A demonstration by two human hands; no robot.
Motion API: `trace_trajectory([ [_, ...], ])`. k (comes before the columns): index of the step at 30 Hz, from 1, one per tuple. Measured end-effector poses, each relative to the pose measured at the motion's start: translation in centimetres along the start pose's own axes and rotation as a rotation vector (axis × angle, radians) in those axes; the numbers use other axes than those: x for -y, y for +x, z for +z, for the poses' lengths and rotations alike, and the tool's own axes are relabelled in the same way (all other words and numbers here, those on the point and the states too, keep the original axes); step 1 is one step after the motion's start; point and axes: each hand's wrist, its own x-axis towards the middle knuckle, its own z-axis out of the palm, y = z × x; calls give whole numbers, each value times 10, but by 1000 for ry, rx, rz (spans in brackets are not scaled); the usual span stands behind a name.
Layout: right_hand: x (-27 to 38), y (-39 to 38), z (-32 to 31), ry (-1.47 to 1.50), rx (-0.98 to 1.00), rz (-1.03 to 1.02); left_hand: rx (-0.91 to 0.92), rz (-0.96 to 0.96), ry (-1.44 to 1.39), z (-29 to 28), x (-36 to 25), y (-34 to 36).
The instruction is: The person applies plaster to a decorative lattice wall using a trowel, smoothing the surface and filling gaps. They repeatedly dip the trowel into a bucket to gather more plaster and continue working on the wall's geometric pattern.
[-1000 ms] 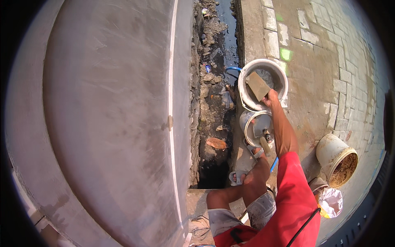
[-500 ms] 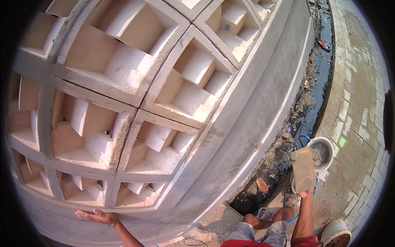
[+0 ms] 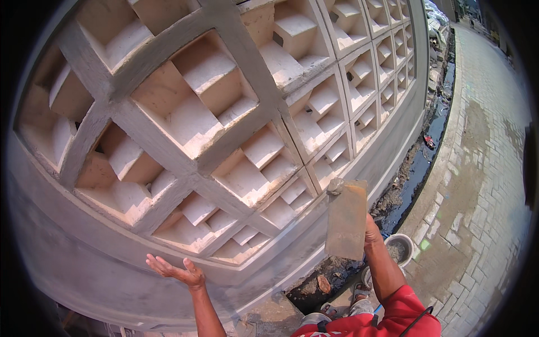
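My right hand (image 3: 371,231) grips a flat rectangular plastering float (image 3: 347,222) by its far side, so the handle is hidden. A small grey lump of mortar (image 3: 335,187) clings to the float's upper left corner. The float is raised in front of the pale block wall (image 3: 196,164); I cannot tell whether it touches. My left hand (image 3: 178,272) holds nothing, fingers spread and palm turned up, beside the smooth grey lower band of the wall.
A white bucket (image 3: 409,247) with grey wet mix stands at the lower right, another pail partly behind my arm. A ditch of dark water (image 3: 412,180) runs along the wall's foot. Beyond its kerb lies a paved path (image 3: 477,185). My sandalled feet are beside the ditch.
My right hand has lifted the float from over the bucket, up and left toward the wall. The view has swung to show more wall and path. My left hand stays open.
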Motion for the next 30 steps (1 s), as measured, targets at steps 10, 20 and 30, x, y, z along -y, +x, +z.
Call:
trace_trajectory([
  [10, 58, 91, 118, -1400, 71, -887, -135, 27, 129, 10, 8, 30],
  [20, 51, 128, 121, -1655, 21, -1054, -136, 0, 161, 13, 4, 28],
  [30, 46, 138, 122, -1694, 8, -1038, -108, -4, 183, 14, 6, 26],
])
